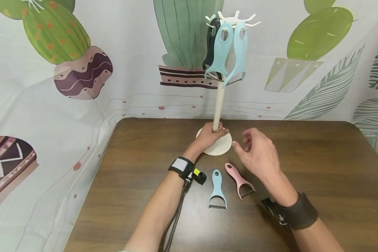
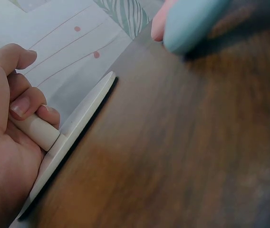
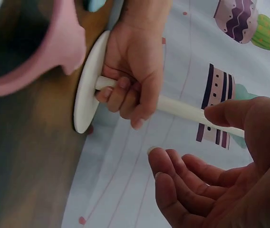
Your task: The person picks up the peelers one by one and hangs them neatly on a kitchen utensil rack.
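My left hand (image 1: 211, 136) grips the pole (image 1: 218, 106) of a cream-coloured stand just above its round base (image 1: 218, 148). In the left wrist view the fingers curl round the pole (image 2: 42, 133). To the right of the base, my right hand (image 1: 259, 152) hovers with loosely bent fingers and nothing in it; the right wrist view shows its thumb and fingers apart. Two light blue peelers, one in front (image 1: 223, 49) and one at its right (image 1: 240, 50), hang from the stand's hooks beside a black peeler (image 1: 210, 47).
On the brown table (image 1: 138, 196) in front of the base lie a light blue peeler (image 1: 217, 187) and a pink peeler (image 1: 238, 179), side by side. Several white hooks (image 1: 237, 17) fan out at the stand's top. A cactus-print cloth (image 1: 129, 70) hangs behind the table.
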Motion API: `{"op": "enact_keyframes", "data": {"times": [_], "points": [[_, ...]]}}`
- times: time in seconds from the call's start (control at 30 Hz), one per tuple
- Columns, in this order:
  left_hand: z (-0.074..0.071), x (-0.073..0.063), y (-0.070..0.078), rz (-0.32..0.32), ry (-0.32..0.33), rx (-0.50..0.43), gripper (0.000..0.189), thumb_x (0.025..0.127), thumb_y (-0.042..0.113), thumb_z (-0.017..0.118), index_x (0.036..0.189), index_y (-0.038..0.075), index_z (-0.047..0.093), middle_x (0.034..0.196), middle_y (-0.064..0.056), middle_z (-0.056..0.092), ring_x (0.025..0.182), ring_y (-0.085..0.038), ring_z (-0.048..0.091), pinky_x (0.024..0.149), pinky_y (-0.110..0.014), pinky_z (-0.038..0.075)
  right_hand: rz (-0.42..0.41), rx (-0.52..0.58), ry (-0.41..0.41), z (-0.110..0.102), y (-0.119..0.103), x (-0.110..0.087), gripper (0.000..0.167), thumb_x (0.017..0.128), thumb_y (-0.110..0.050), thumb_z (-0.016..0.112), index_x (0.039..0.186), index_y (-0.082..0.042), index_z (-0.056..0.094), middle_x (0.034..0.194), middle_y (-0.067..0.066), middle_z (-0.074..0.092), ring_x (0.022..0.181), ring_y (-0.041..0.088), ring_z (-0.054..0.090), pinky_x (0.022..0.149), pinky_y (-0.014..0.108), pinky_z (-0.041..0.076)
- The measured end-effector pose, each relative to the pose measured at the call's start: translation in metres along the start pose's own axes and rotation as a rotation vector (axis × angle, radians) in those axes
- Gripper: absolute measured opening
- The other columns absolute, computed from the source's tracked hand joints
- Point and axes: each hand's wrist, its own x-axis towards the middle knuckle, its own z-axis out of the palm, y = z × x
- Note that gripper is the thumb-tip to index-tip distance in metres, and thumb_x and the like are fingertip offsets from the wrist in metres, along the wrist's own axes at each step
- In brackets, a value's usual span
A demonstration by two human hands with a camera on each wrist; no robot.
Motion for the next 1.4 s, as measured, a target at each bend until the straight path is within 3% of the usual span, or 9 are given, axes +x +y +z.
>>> {"op": "enact_keyframes", "data": {"times": [0.3,0.5,0.73,0.97,1.4], "points": [[0.000,0.000,0.000,0.012,-0.007,0.008,0.042,0.090,0.029,0.067,0.063,0.014,0.039,0.058,0.006,0.032,0.056,-0.011,0.034,0.051,-0.026,0.029,0.020,-0.093,-0.146,0.001,0.007,-0.011,0.042,0.084,-0.041,0.069,0.111,-0.011,0.060,0.091,0.002,0.066,0.075,0.017,0.062,0.063,0.038,0.046],[0.000,0.000,0.000,0.018,-0.006,0.007,0.041,0.090,0.030,0.067,0.064,0.014,0.039,0.059,0.006,0.032,0.057,-0.011,0.034,0.053,-0.026,0.029,0.036,-0.151,-0.259,0.002,0.011,-0.017,0.045,0.082,-0.044,0.070,0.109,-0.009,0.063,0.089,0.004,0.066,0.075,0.019,0.060,0.059,0.034,0.044],[0.000,0.000,0.001,0.015,-0.006,0.003,0.041,0.090,0.030,0.068,0.065,0.013,0.040,0.060,0.005,0.032,0.058,-0.011,0.035,0.053,-0.026,0.030,0.054,-0.200,-0.341,0.004,0.016,-0.020,0.038,0.079,-0.044,0.072,0.094,-0.010,0.065,0.081,0.004,0.063,0.071,0.021,0.057,0.052,0.032,0.038],[0.000,-0.001,0.001,0.015,-0.003,-0.015,0.042,0.090,0.028,0.067,0.064,0.013,0.037,0.060,0.005,0.031,0.058,-0.012,0.032,0.054,-0.026,0.028,0.099,-0.231,-0.437,0.007,0.016,-0.020,0.050,0.080,-0.053,0.070,0.103,-0.010,0.066,0.086,0.003,0.064,0.077,0.024,0.060,0.055,0.037,0.042],[0.000,-0.001,0.003,-0.002,-0.001,-0.008,0.043,0.090,0.029,0.069,0.064,0.013,0.039,0.058,0.004,0.032,0.057,-0.013,0.032,0.054,-0.026,0.028,0.087,-0.261,-0.455,0.014,0.015,-0.024,0.044,0.080,-0.056,0.069,0.086,-0.013,0.064,0.074,0.003,0.059,0.066,0.020,0.054,0.047,0.034,0.036]]}}
